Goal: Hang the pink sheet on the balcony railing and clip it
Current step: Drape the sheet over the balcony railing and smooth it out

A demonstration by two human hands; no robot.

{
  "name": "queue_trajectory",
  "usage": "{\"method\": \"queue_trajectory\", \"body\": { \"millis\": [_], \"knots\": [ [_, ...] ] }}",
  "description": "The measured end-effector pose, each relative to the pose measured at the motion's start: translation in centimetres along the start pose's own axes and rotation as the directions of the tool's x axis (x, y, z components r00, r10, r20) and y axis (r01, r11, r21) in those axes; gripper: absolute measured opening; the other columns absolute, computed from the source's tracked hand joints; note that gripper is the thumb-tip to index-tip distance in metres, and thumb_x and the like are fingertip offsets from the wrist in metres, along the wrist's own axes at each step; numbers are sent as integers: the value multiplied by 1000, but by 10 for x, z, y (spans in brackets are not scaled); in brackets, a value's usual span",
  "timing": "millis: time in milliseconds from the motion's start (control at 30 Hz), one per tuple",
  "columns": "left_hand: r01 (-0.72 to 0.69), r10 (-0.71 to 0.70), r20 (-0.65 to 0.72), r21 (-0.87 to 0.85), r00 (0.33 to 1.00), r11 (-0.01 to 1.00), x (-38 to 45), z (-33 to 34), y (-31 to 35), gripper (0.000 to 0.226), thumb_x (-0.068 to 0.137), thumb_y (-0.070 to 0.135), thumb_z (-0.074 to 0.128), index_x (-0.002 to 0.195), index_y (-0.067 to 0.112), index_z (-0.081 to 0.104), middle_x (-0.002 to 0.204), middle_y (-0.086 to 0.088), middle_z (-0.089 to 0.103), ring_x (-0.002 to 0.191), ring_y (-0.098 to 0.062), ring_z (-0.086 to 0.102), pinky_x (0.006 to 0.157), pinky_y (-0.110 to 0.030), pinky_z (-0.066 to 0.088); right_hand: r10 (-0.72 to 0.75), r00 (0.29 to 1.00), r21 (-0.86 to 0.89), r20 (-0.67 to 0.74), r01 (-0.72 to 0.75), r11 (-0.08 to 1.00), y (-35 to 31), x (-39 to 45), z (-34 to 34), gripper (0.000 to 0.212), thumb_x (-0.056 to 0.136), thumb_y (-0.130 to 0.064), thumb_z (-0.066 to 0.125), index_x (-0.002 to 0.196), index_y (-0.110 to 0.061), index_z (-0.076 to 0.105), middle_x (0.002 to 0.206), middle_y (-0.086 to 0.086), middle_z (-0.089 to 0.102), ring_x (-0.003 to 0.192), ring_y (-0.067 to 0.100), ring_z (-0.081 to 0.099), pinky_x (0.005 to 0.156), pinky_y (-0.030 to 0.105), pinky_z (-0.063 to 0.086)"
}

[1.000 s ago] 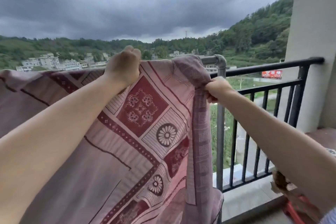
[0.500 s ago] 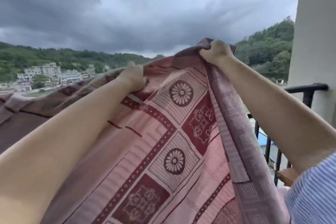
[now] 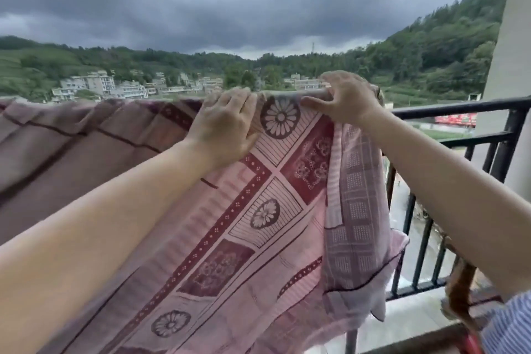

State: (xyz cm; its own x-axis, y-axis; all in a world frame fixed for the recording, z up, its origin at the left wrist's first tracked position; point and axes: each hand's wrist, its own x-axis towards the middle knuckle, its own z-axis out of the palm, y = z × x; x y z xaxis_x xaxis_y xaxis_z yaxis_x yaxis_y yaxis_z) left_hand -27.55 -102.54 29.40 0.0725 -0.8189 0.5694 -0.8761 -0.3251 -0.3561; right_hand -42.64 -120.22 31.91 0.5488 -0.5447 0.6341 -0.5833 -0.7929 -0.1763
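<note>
The pink sheet (image 3: 270,210), patterned with dark red squares and flower medallions, hangs folded over a rail that it hides, from the left edge to the middle. Its right border hangs down in a loose fold. My left hand (image 3: 225,123) lies flat on the cloth just below the top fold, fingers spread. My right hand (image 3: 344,98) rests on the top of the fold at the sheet's right end, fingers over the covered rail and thumb stretched left. No clip is in view.
A black balcony railing (image 3: 459,108) with upright bars runs right to a pale wall (image 3: 508,46). A brown and red object (image 3: 459,293) sits low at the right under my forearm. Beyond lie buildings, wooded hills and dark clouds.
Both hands raised the sheet's right end high, then brought it down over the rail. The grips have loosened: my hands now lie on the draped cloth instead of clutching it.
</note>
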Motion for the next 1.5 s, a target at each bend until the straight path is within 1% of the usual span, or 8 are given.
{"method": "queue_trajectory", "body": {
  "millis": [133, 300, 567, 767, 967, 1167, 1367, 1500],
  "knots": [
    [99, -99, 8, -15, 995, 995, -26, 24, 26, 67, 96, 29, 33, 144, 7, -9, 155, -12, -13, 143, -26, -15, 111, -39, -16, 71, 986, -7, -151, -73, 997, 24, -45, 24, 83, 72, -32, 67, 139, -14, 21, 149, 17, 20, 137, 35, 17, 113, 53, 13],
    [231, -227, 49, -126, 973, 965, -42, 21, 50, 65, 88, 1, 41, 145, 8, 11, 154, -17, 3, 142, -34, 5, 116, -48, 13, 378, 903, 357, -203, -291, 888, 52, -77, 23, 28, 81, 5, 40, 105, 7, 52, 107, 28, 59, 101, 37, 54, 70, 29, 37],
    [246, -233, 196, -42, 952, 968, -60, 10, 81, 59, 88, 20, 48, 139, 6, 23, 150, -18, 20, 138, -33, 20, 106, -47, 32, 306, 949, 461, -77, -238, 855, 93, -148, -17, 26, 88, -23, 45, 77, 0, 53, 64, 7, 46, 62, 21, 40, 48, 30, 27],
    [237, -192, 245, -172, 950, 956, -91, 9, 129, 57, 87, 26, 49, 137, 7, 28, 146, -17, 28, 134, -31, 27, 105, -43, 34, 378, 913, 437, 156, -406, 802, 114, -244, -9, 53, 97, -30, 28, 101, 14, 57, 91, 27, 63, 84, 35, 60, 65, 29, 36],
    [278, -214, 303, -187, 929, 942, -126, -2, 136, 59, 89, 28, 47, 141, 9, 26, 149, -15, 26, 137, -29, 25, 108, -43, 33, 248, 482, -170, 841, -201, 965, 119, -277, 6, 58, 89, -45, 45, 135, -9, 37, 140, 11, 43, 126, 24, 43, 105, 34, 36],
    [347, -311, 229, -135, 922, 928, -97, -30, 120, 60, 89, 29, 48, 141, 9, 27, 149, -16, 27, 138, -29, 25, 107, -42, 34, 174, 956, 333, 235, -247, 910, 86, -172, -28, 37, 93, -27, 45, 114, 2, 54, 113, 19, 63, 98, 26, 59, 87, 33, 48],
    [400, -389, 103, -114, 915, 910, -29, -37, 112, 58, 92, 30, 44, 141, 6, 23, 150, -13, 24, 140, -26, 20, 113, -39, 25, 250, 968, 527, -37, -193, 828, 71, -53, -46, 50, 90, -34, 49, 123, 4, 46, 114, 19, 59, 105, 32, 55, 85, 38, 45],
    [435, -438, -19, -97, 899, 895, 18, -32, 106, 56, 93, 27, 43, 140, 3, 25, 149, -15, 28, 139, -28, 24, 115, -41, 21, 166, 986, 440, -30, -136, 888, 82, -5, -38, 34, 86, -30, 57, 88, 4, 64, 78, 12, 60, 73, 23, 53, 66, 35, 48]
  ]
}}
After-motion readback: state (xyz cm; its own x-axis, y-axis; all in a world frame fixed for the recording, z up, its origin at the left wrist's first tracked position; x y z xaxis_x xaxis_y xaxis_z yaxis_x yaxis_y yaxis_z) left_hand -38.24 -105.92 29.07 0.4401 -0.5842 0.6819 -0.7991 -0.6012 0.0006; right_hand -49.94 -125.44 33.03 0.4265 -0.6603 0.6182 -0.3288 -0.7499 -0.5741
